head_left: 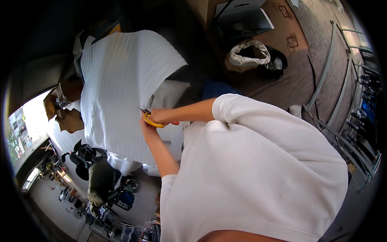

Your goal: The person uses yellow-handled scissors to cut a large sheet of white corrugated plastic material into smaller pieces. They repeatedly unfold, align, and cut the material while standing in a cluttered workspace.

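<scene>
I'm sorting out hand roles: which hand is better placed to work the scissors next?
The right hand, most likely: it appears closed around the scissors, whose blades point toward the white sheet. The left hand is close beside it, so it seems better placed for steadying.

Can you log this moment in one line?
right hand: holding scissors | left hand: beside them, grip unclear | white sheet: by both hands

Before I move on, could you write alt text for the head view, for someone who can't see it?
A person's right hand holds yellow-handled scissors close beside the left hand, before a large ribbed white sheet. An open bag sits toward the upper right.
</scene>
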`<action>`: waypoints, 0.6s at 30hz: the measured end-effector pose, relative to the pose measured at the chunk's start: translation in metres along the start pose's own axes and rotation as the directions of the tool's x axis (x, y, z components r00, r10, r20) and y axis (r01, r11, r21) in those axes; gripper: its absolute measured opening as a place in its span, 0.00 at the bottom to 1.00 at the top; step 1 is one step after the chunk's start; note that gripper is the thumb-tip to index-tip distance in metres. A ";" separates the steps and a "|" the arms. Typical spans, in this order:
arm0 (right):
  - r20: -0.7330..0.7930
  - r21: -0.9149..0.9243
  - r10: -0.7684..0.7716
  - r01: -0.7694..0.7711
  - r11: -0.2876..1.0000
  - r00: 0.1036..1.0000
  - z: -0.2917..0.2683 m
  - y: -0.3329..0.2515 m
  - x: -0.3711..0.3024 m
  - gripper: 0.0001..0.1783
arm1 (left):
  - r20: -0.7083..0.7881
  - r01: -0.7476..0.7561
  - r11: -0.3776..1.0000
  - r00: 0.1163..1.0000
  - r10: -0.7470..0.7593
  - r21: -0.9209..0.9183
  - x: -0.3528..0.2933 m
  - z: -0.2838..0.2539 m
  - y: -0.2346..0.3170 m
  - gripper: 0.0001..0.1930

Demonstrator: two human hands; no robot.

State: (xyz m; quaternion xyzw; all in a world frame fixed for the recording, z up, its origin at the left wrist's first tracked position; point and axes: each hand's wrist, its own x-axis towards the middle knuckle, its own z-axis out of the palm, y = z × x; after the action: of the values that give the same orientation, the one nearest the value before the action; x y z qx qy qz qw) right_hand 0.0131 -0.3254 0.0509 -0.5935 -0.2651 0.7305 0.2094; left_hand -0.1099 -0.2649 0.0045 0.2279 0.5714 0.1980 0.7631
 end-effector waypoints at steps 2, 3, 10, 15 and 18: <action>0.011 0.035 0.031 -0.032 0.999 0.999 -0.001 -0.001 0.009 0.25 | -0.083 -0.046 0.999 0.996 0.045 -0.018 -0.008 0.014 0.010 0.13; 0.012 0.061 0.031 -0.032 0.998 0.999 0.006 0.007 0.025 0.23 | -0.116 -0.029 0.981 0.993 0.007 -0.189 -0.001 0.001 0.013 0.10; -0.182 0.680 -0.083 0.186 0.709 0.980 -0.046 0.059 -0.001 0.18 | -0.180 -0.061 0.799 0.982 -0.060 -0.598 -0.009 -0.042 0.040 0.07; -0.464 0.860 0.213 0.495 -0.127 0.860 -0.106 0.052 0.047 0.27 | -0.128 -0.027 0.821 0.990 -0.056 -0.571 -0.028 -0.035 0.035 0.07; -0.551 0.767 0.345 0.624 -0.149 0.760 -0.146 0.039 0.063 0.21 | -0.186 -0.035 0.859 0.980 -0.071 -0.511 -0.041 -0.024 0.021 0.07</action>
State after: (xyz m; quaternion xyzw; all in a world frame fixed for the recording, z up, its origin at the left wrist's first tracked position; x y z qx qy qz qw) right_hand 0.1432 -0.2963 -0.0445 -0.3833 0.3911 0.3937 0.7383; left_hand -0.1448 -0.2676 0.0425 -0.0091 0.5734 0.3570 0.7374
